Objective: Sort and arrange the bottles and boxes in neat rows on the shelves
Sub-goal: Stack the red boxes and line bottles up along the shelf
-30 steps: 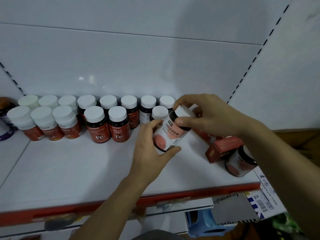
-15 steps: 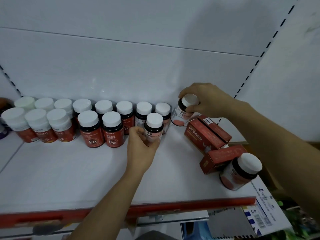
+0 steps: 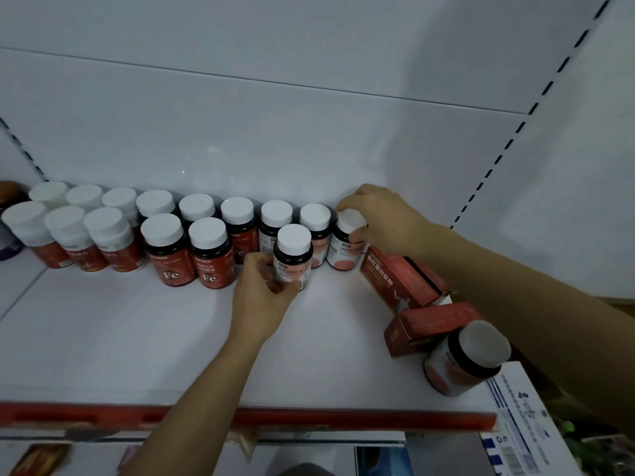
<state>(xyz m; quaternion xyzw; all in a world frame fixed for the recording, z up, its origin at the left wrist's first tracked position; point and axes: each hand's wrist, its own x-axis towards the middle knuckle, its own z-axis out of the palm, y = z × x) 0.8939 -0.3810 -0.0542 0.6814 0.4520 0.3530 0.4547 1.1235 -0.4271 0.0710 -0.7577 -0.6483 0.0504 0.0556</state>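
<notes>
So a second ago both hands had one white-capped, pink-labelled dark bottle [image 3: 347,249] up in the air. Now it's standing at the right end of the back row on the white shelf with the red front lip [image 3: 137,338], and the right hand [image 3: 381,218] is curled over its cap. The left hand [image 3: 264,297] has dropped to a matching front-row bottle [image 3: 293,257], pinching it low, just beside the red "Fe" bottles [image 3: 209,255]. Looks like the back row is pretty much filled and the front row is next. Two red cardboard boxes [image 3: 405,280] and a tipped-over bottle [image 3: 464,359] on the right are unsorted.
</notes>
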